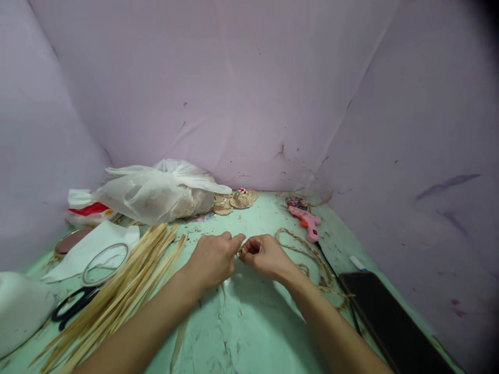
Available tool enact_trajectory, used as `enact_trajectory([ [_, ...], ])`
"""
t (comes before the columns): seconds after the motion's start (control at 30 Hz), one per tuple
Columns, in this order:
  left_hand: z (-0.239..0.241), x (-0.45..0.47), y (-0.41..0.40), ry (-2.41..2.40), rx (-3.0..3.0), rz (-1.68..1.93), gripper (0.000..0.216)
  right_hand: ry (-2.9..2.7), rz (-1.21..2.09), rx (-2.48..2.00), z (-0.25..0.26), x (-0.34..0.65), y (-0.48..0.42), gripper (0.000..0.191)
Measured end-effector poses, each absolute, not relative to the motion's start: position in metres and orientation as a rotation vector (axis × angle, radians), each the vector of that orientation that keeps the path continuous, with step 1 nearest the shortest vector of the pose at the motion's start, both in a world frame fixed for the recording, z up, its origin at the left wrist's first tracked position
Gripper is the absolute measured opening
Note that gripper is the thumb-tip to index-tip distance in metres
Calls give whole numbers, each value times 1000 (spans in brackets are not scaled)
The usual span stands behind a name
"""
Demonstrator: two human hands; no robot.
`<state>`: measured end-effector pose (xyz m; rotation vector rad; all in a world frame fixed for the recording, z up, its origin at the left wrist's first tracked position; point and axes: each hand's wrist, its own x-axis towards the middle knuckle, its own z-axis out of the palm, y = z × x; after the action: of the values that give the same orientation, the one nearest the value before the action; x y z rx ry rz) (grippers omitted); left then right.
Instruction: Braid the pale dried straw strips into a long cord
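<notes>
My left hand [214,261] and my right hand [268,254] meet over the middle of the table. Fingertips of both pinch a small tan straw piece [240,253], mostly hidden by the fingers. The right thumb and index finger curl into a ring around a dark gap. Below my left hand a thin straw strip [223,293] shows, and whether it joins the pinched piece I cannot tell. A bundle of dried straw strips [128,291] lies left of my left hand. Beside my right wrist a braided cord [312,252] lies in loose loops.
A pink glue gun [310,223] with a black cable rests at the back right, near a dark phone-like slab [390,322]. Two small woven hats [244,199] sit by a white plastic bag [159,192]. Black-handled scissors [74,306] and a ring [88,275] lie left.
</notes>
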<state>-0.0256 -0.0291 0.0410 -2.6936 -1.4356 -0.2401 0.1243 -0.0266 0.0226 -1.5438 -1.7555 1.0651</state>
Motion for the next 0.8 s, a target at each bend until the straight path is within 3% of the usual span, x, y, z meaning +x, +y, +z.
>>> enact_trajectory([
  [0.1,44,-25,-31,-1464,-2689,-225,24,-1676,1189,-1473,29,124,-28,9],
  [0.27,43,-24,-32,-1509,-2725,-295,23,-1588,1343,-1259,36,126,-30,6],
  [0.53,41,-21,-27,-1722,-2968,-898,20,-1426,1410,-1130,26,130,-24,10],
  [0.67,39,-23,-24,-1858,-2971,-1263,20,-1508,950,-1157,26,126,-27,7],
  [0.73,38,-24,-22,-1914,-2966,-1351,20,-1655,643,-1182,29,124,-31,5],
  [0.8,39,-25,-21,-1947,-2984,-1360,20,-1750,541,-1183,31,123,-34,9],
])
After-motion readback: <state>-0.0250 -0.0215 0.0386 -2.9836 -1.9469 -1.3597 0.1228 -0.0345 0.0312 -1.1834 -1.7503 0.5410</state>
